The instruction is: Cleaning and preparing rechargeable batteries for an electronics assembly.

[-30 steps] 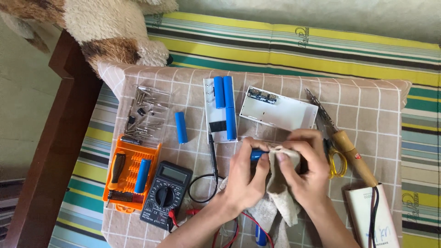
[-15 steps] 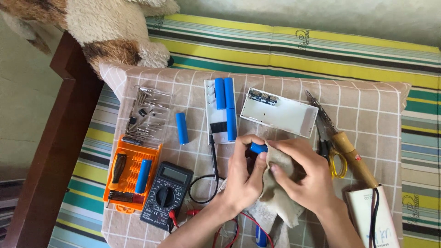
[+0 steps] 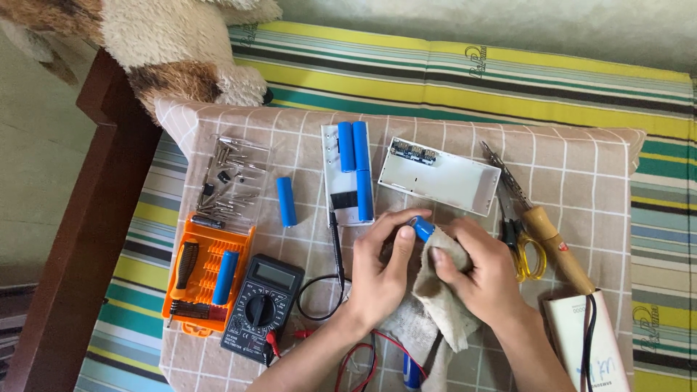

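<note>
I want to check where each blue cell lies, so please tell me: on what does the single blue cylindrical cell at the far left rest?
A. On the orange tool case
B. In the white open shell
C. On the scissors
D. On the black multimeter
A: that blue cell lies across the orange tool case, to the left of the black multimeter and apart from it.

Both forearms come in from the near edge and lean toward each other, so the hands meet near the middle of the scene. The left hand is turned back-up, fingers curled inward, the thumb stretched right and its tip pressing down. The right hand sits just right of it, touching, knuckles up, fingers folded and closed in a grip.
</note>
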